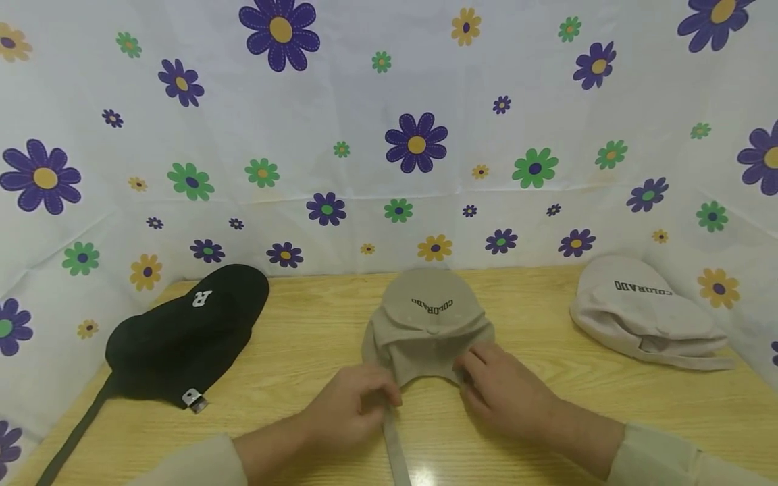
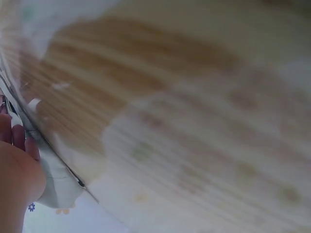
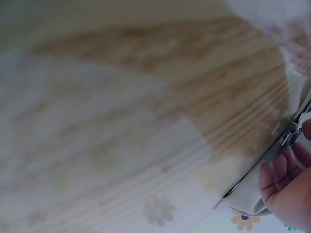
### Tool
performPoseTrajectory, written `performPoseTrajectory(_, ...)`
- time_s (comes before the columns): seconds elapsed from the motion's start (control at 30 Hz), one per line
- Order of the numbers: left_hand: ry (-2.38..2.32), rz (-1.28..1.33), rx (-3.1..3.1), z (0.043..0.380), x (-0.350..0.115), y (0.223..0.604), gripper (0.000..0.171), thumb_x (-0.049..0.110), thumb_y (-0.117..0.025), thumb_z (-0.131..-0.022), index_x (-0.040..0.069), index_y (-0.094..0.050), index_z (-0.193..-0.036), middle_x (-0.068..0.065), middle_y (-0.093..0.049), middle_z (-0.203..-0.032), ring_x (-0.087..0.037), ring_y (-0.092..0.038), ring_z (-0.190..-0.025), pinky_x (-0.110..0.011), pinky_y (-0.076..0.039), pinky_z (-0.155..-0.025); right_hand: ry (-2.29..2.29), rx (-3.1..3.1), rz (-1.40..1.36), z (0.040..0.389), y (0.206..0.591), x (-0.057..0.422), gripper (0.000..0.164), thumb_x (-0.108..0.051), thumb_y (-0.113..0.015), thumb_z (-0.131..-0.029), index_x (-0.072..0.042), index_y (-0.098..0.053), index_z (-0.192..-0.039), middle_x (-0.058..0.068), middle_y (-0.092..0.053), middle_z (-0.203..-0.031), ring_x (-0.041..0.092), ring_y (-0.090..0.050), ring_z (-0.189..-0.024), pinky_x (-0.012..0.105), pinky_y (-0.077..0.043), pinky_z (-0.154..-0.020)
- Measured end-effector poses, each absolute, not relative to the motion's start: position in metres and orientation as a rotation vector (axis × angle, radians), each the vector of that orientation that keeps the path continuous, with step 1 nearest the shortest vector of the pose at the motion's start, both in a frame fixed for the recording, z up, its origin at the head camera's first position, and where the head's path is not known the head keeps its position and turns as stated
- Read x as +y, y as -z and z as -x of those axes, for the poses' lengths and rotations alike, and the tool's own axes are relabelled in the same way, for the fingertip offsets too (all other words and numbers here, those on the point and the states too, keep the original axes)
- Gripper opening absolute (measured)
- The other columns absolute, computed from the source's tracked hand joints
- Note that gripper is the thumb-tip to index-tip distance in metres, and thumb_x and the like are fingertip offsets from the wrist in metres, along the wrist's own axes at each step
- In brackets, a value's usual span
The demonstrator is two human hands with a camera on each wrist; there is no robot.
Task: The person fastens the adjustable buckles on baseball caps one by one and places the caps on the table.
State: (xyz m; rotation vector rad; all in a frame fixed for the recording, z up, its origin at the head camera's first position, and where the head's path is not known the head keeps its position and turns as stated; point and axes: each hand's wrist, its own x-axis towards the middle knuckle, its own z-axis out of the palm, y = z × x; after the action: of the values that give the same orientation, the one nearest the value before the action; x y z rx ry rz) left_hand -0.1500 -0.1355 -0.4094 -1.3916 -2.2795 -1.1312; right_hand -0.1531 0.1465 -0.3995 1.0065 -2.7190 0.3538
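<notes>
A khaki cap with "COLORADO" lettering sits at the table's middle, its brim toward the back wall. At the cap's near left corner, my left hand pinches the base of its long strap, which trails toward the front edge. My right hand grips the opposite near corner with curled fingers. Beside those fingers, a metal buckle shows in the right wrist view. In the left wrist view, the fingers are partly cut off at the frame's edge. Much of both wrist views is blurred.
A black cap with a white "R" lies at the left, its strap hanging toward the front and a metal buckle at its near edge. Another pale "COLORADO" cap lies at the right. A flowered cloth surrounds the wooden table.
</notes>
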Motion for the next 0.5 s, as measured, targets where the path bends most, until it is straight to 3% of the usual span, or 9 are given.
performPoseTrajectory(0.33, 1.146, 1.475, -2.404, 0.1551, -0.1384, 0.4094, 0.038, -0.008, -0.060, -0.064, 0.019, -0.074, -0.088, 0.010, -0.072, -0.089, -0.004, -0.059, -0.089, -0.022, -0.048, -0.084, -0.341, -2.658, -1.019, 0.1561, 0.4019, 0.1433, 0.009, -0.013, -0.057, -0.097, -0.015, -0.059, -0.105, -0.002, -0.050, -0.108, 0.014, -0.049, -0.102, 0.037, -0.050, -0.091)
performPoseTrajectory(0.5, 1.009, 1.571, -2.369, 0.1575, -0.1364, 0.4118, 0.029, 0.004, -0.070, -0.066, 0.021, -0.076, -0.088, 0.013, -0.072, -0.091, -0.003, -0.056, -0.091, -0.022, -0.043, -0.086, -0.362, -2.664, -1.035, 0.1557, 0.4033, 0.1422, 0.010, -0.011, -0.055, -0.098, -0.014, -0.059, -0.107, -0.001, -0.050, -0.110, 0.016, -0.049, -0.103, 0.039, -0.049, -0.091)
